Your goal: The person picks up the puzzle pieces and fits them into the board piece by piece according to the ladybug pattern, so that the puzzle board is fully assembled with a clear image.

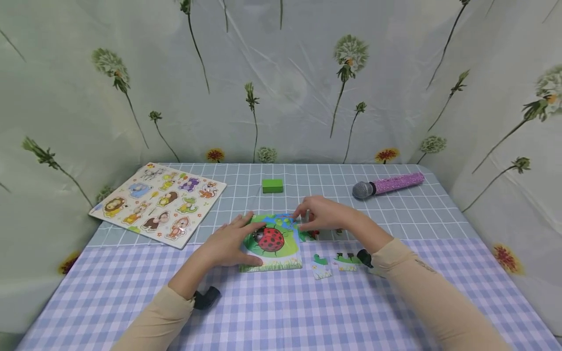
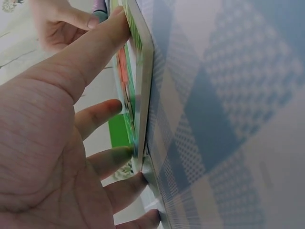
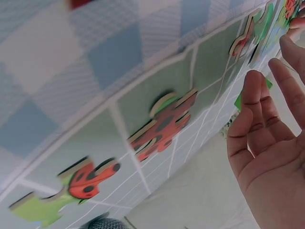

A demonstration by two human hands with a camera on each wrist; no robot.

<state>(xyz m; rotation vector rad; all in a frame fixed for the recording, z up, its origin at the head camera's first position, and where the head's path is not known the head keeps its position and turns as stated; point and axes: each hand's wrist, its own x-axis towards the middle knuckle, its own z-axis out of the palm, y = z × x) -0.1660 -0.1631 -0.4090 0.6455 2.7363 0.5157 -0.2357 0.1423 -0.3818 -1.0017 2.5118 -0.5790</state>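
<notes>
A ladybug puzzle board lies on the table, with a red spotted ladybug on green and grass along its near edge. My left hand rests on its left side, fingers spread and thumb on the near edge. At the board's far right corner, the fingertips of my right hand touch the blue part of the picture; the head view shows no piece clearly between them. Loose jigsaw pieces lie to the right, among them a green and white piece, a grassy piece and a red spotted piece.
An animal peg puzzle lies at the left. Behind the board is a green block. A pink glittery microphone lies at the back right. Flowered cloth hangs along the back and sides.
</notes>
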